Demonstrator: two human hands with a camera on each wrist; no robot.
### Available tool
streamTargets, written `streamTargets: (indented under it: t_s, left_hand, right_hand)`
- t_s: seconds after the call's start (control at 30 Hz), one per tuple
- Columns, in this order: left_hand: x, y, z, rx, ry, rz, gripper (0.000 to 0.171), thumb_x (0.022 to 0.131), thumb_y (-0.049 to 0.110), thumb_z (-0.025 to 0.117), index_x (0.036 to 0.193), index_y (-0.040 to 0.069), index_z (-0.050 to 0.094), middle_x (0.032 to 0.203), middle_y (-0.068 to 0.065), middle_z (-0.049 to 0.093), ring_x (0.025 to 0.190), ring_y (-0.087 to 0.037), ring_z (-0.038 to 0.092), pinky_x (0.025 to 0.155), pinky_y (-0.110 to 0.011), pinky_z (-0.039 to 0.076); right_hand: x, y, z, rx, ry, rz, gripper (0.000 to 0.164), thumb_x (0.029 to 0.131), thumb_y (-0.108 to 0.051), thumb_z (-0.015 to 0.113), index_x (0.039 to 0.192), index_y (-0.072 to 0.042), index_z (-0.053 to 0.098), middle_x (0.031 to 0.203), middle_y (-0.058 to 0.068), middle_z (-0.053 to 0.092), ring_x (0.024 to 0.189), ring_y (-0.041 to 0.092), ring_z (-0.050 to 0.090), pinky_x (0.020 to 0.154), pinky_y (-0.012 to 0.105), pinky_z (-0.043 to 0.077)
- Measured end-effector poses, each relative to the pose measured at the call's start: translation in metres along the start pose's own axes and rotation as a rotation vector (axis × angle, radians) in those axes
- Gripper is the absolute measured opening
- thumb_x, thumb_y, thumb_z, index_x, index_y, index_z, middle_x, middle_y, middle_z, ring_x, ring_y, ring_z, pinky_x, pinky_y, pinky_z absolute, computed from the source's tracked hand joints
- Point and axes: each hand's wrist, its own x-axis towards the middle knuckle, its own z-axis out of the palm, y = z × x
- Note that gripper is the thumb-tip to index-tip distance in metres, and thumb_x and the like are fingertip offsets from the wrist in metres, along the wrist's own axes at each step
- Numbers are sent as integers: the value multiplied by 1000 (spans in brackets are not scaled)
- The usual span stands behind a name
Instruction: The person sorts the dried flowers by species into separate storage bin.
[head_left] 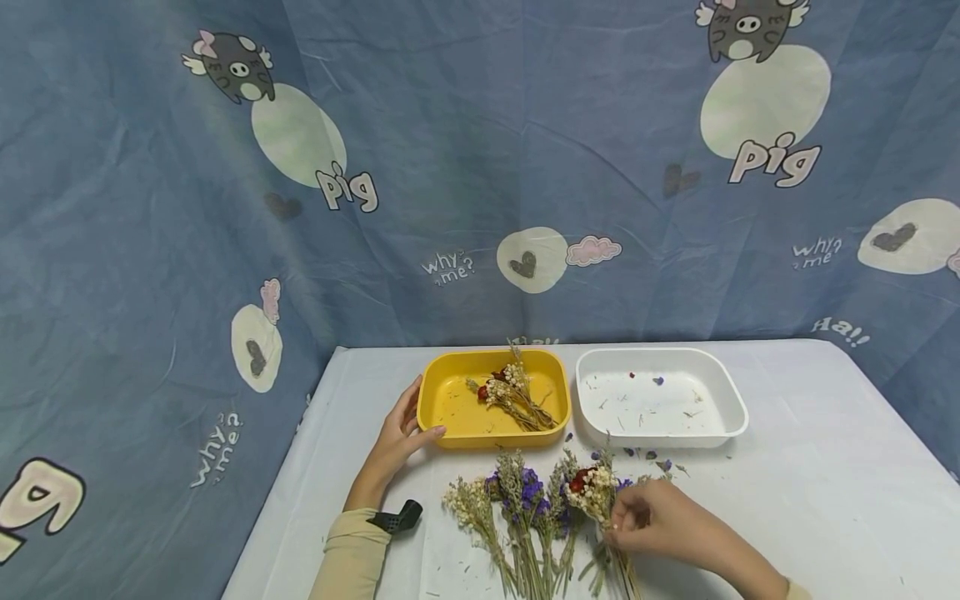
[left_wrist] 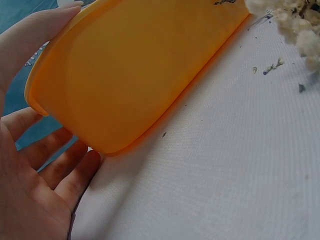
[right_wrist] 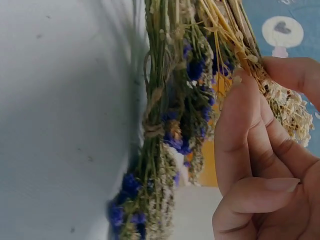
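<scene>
At the front left corner of a yellow tray (head_left: 457, 440), my left hand (head_left: 401, 433) holds on, its thumb along the rim and its fingers against the outer end wall. A small bunch of dried flowers (head_left: 513, 392), cream and red, lies inside that tray. My right hand (head_left: 660, 525) pinches the stems of another dried flower bunch (head_left: 596, 492) between thumb and forefinger; its heads are cream with a dark red bloom. Just left of it lie purple flower bunches (head_left: 528, 492) and a cream bunch (head_left: 472, 508). Twine (right_wrist: 154, 127) ties one purple bunch's stems in the right wrist view.
A white tray (head_left: 652, 439) with a few petals and stem bits stands right of the yellow one. Fallen purple petals (head_left: 663, 465) dot the white tabletop (head_left: 825, 500) in front of it. Behind the table hangs a blue patterned cloth (head_left: 450, 167).
</scene>
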Motion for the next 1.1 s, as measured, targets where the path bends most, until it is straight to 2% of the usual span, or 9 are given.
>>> streamTargets:
  t_s: [0.27, 0.53, 0.77, 0.9, 1.1]
  left_hand:
    - [1, -2, 0, 2, 0, 7, 97, 88, 12, 80, 165, 25, 24, 170, -10, 28, 155, -32, 34, 123, -45, 36]
    - [0, 1, 1, 6, -4, -8, 98, 88, 13, 81, 165, 28, 23, 170, -6, 29, 155, -29, 35, 124, -42, 36]
    - [0, 4, 1, -2, 1, -11, 98, 87, 12, 81, 165, 30, 24, 170, -4, 29, 155, -28, 34, 125, -43, 35]
    - [0, 4, 1, 5, 1, -6, 98, 87, 12, 81, 165, 29, 24, 170, -6, 29, 155, -30, 35, 125, -44, 35]
    - [-1, 2, 0, -5, -1, -5, 98, 87, 13, 82, 165, 30, 24, 170, -5, 29, 155, -29, 35, 124, -43, 35]
  right_hand:
    - [7, -8, -8, -12, 14, -31, 8, 86, -15, 78, 82, -15, 71, 72, -12, 66, 64, -4, 58, 56, 20, 54]
    - [16, -15, -20, -89, 45, -53, 7, 87, -15, 78, 83, -18, 72, 72, -13, 67, 65, -3, 59, 56, 22, 54]
    - [22, -21, -27, -104, 66, -71, 10, 89, -17, 78, 84, -18, 70, 77, -12, 67, 72, -2, 62, 65, 23, 57]
    - [25, -23, -29, -98, 64, -107, 10, 90, -15, 76, 83, -19, 69, 79, -11, 67, 72, -2, 63, 66, 23, 57]
    - [32, -27, -34, -115, 38, -103, 9, 94, -21, 75, 86, -19, 71, 76, -13, 68, 69, -2, 63, 66, 24, 56]
